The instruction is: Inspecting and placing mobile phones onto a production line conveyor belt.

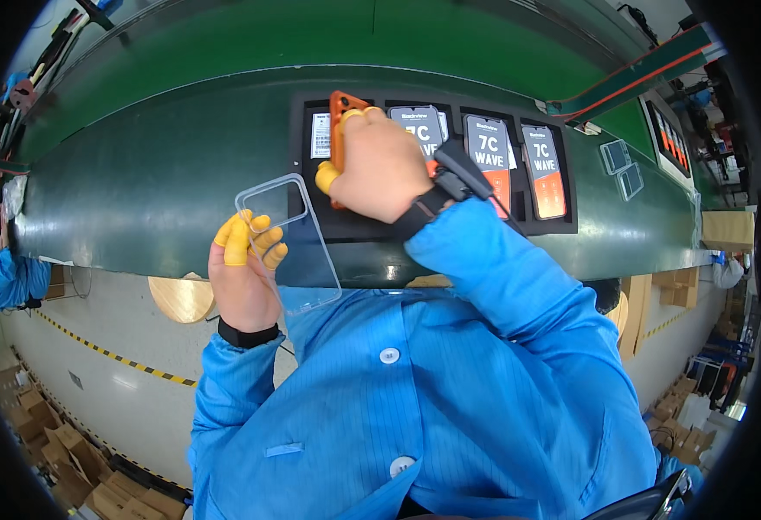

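My left hand (243, 276), with yellow finger cots, holds a clear transparent phone case (292, 236) by its lower left edge, tilted above the belt's near edge. My right hand (378, 165), also in yellow cots, grips an orange phone (338, 117) standing on edge over a black tray (536, 227). The tray lies on the green conveyor belt (155, 182) and carries several phones with printed screen films (490, 147). Both my sleeves are blue.
Two small clear cases (621, 166) lie on the belt to the right, near a screen (668, 139). A round wooden stool (181, 299) stands below the belt. Cardboard boxes (60, 442) sit on the floor at lower left. Another person in blue (12, 277) is at far left.
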The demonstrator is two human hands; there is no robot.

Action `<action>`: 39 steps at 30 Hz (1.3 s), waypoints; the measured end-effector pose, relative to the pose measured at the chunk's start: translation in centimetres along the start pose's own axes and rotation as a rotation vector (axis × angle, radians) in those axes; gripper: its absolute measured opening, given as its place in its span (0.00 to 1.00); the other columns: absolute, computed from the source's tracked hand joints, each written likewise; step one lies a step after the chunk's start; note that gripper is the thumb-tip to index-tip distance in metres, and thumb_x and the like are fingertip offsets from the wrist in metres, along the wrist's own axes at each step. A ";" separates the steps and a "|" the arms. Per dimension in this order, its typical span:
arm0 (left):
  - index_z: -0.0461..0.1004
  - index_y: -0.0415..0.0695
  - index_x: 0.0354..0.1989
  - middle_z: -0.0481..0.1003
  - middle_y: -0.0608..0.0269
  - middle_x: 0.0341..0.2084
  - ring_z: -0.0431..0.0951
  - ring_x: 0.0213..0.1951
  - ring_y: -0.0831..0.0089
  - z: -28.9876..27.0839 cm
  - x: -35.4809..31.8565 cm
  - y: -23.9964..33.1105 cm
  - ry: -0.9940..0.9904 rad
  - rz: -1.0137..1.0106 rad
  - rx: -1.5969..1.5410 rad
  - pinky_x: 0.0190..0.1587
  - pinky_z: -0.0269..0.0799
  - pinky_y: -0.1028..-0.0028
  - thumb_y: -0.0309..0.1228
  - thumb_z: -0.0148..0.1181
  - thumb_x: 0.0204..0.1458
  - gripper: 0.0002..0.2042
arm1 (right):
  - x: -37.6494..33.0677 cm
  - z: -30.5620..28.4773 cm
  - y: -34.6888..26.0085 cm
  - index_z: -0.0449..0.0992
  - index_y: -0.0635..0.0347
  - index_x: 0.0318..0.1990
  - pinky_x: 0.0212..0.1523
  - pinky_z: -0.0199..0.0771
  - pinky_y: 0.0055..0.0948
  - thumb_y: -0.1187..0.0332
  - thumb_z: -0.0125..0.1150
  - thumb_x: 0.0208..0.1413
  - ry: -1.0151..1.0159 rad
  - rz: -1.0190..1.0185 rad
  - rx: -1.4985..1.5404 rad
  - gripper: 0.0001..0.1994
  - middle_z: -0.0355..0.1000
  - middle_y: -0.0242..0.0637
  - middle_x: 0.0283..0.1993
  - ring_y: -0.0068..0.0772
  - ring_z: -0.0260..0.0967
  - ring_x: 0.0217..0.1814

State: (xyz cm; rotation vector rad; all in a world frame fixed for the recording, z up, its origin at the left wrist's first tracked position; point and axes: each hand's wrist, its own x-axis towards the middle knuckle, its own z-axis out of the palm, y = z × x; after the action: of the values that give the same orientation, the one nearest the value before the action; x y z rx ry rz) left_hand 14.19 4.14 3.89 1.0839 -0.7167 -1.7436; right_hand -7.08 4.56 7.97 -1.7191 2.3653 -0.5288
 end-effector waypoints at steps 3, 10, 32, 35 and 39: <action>0.71 0.46 0.49 0.76 0.63 0.41 0.78 0.41 0.71 0.0 0.0 0.3 -0.017 -0.037 0.005 0.41 0.74 0.72 0.40 0.53 0.62 0.13 | -0.8 -1.1 2.4 0.71 0.73 0.43 0.44 0.76 0.43 0.65 0.65 0.43 0.007 0.040 0.483 0.22 0.72 0.53 0.43 0.48 0.75 0.45; 0.70 0.45 0.49 0.75 0.62 0.42 0.77 0.43 0.71 1.7 1.2 0.3 -0.045 -0.081 -0.019 0.43 0.73 0.70 0.40 0.54 0.61 0.14 | -2.3 1.3 7.0 0.67 0.72 0.52 0.45 0.75 0.28 0.78 0.58 0.50 0.060 0.333 1.044 0.20 0.73 0.46 0.47 0.33 0.74 0.44; 0.68 0.40 0.50 0.76 0.59 0.41 0.77 0.40 0.72 9.4 -1.0 -2.4 -0.330 0.016 -0.121 0.42 0.75 0.72 0.30 0.47 0.64 0.11 | -10.7 -3.7 5.6 0.63 0.70 0.59 0.58 0.68 0.24 0.88 0.40 0.54 -0.127 0.282 1.690 0.23 0.68 0.44 0.56 0.31 0.68 0.57; 0.67 0.38 0.54 0.74 0.58 0.47 0.75 0.48 0.69 8.6 -0.7 -3.0 -0.435 0.043 -0.083 0.51 0.74 0.69 0.31 0.41 0.66 0.13 | -11.0 -3.8 5.8 0.63 0.70 0.59 0.58 0.68 0.25 0.88 0.40 0.54 -0.135 0.284 1.694 0.23 0.68 0.45 0.56 0.31 0.68 0.58; 0.66 0.38 0.54 0.74 0.57 0.48 0.75 0.48 0.69 9.2 -1.2 -2.8 -0.418 0.036 -0.072 0.51 0.74 0.68 0.30 0.41 0.66 0.14 | -11.4 -3.8 5.8 0.63 0.71 0.58 0.58 0.67 0.26 0.88 0.40 0.53 -0.119 0.339 1.686 0.23 0.69 0.45 0.56 0.32 0.67 0.58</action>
State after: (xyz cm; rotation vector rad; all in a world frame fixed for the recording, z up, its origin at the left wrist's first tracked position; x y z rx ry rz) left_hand 5.02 6.34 6.06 0.6565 -0.9117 -1.9724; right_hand -9.85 17.60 8.46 -0.4804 1.1034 -1.5643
